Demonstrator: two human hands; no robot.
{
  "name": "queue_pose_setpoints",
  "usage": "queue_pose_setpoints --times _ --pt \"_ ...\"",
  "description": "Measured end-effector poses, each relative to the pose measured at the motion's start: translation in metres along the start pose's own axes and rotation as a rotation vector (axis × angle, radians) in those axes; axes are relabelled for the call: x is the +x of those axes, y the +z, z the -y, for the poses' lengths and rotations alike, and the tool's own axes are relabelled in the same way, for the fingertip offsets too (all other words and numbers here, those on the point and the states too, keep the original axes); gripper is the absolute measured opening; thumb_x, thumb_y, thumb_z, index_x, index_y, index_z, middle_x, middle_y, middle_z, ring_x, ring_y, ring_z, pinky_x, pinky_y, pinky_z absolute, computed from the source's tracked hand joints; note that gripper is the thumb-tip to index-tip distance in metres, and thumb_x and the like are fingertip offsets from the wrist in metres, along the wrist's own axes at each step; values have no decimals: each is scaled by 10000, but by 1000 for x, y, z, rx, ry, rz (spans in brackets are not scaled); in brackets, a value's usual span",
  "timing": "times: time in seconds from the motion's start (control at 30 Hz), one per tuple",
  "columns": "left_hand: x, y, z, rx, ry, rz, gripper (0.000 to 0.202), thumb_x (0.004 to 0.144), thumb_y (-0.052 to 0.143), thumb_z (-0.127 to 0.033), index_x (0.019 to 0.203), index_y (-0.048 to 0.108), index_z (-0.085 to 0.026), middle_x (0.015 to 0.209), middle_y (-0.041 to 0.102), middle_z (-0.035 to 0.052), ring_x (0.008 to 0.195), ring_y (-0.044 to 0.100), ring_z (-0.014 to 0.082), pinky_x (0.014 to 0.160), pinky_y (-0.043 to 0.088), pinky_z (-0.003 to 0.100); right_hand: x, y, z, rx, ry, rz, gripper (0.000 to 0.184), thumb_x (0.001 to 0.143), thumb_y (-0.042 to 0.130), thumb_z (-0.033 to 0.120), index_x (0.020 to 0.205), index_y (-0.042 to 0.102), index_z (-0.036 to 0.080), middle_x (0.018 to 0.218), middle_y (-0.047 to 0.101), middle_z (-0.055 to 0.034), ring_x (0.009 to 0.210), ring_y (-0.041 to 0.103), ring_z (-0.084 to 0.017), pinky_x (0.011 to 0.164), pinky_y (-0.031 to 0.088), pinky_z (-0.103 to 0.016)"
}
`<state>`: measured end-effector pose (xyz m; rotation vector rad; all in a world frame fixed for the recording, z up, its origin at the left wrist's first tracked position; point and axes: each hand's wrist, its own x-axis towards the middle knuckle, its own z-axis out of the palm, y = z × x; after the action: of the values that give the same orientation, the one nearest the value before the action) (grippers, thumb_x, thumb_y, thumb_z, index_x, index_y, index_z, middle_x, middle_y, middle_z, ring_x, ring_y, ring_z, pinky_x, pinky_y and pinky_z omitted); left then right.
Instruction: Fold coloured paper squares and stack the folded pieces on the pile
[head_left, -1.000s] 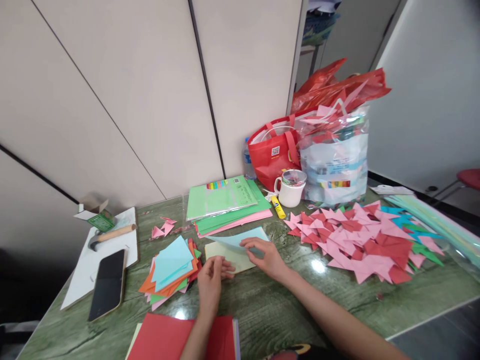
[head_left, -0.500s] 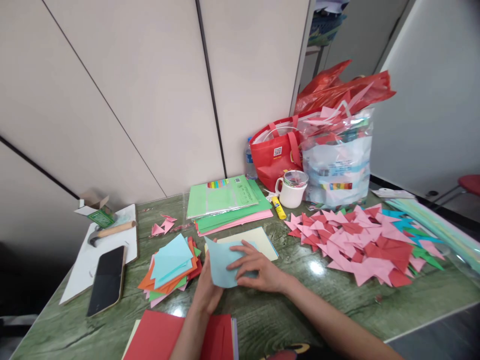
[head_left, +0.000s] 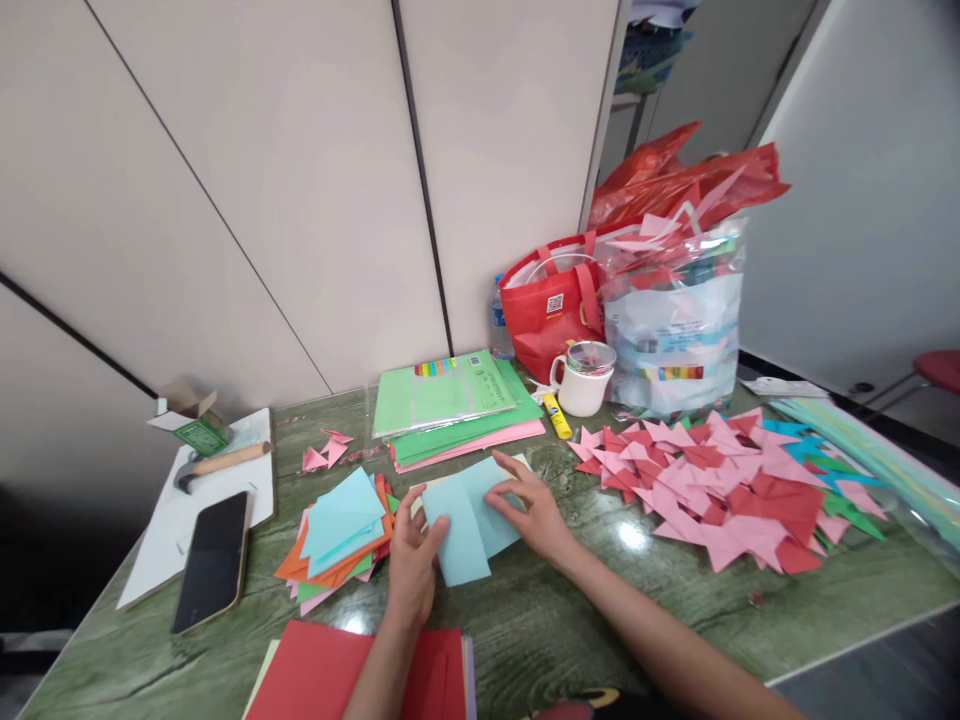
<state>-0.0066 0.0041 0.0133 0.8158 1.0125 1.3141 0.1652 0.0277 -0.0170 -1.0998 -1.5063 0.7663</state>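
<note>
Pinching blue paper (head_left: 460, 537) to its right, lengthwise toward the back of the counter (head_left: 525, 640), the left hand (head_left: 412, 560) is nearer; the right hand (head_left: 536, 512) half-curls, grip unclear.

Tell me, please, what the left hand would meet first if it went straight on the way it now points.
The left hand, holding light blue paper, would probably meet the green and pink paper stack first, though the hand's height is unclear.

One phone (head_left: 212, 565), one hammer (head_left: 232, 460), one green box (head_left: 204, 432), one mug (head_left: 583, 390), one glue stick (head_left: 557, 416), one water bottle (head_left: 500, 325); handheld blue paper (head_left: 457, 535) and paper stars (head_left: 720, 480) too overlapped to count.
</note>
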Motion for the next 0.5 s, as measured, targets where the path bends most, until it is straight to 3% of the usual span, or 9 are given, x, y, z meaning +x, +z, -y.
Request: queue_pose_setpoints --times 0.1,0.2,0.37,0.5 --pt "2 -3 3 103 72 -37 533 663 648 -247 1138 404 -256 1028 598 59 899 584 196 743 470 295 3 0 -4 91 134 8 233 732 559 399 731 651 185 1052 581 -96 900 564 -218 688 458 -296" --pt "2 -5 7 224 136 -49 535 668 637 -259 1146 398 -249 1044 573 66 907 574 201 742 471 302 2 3 -4 116 188 108 280 746 529 420 711 651 170 727 640 -44 689 576 -174 601 439 -264" --pt "2 -7 11 457 245 -97 489 653 646 -271 1105 464 -225 1192 467 74 1019 506 219 818 429 300 -2 7 0 169 223 167 262 699 584 415 744 647 165 705 638 -30 607 534 -145 541 398 -240" --pt "0 -6 14 486 203 -52 515 657 640 -287 1137 457 -244 1226 458 65 993 523 220 796 439 293 -3 8 0 199 250 110 261 598 680 391 701 589 169 613 566 10 528 463 -109 474 336 -213"
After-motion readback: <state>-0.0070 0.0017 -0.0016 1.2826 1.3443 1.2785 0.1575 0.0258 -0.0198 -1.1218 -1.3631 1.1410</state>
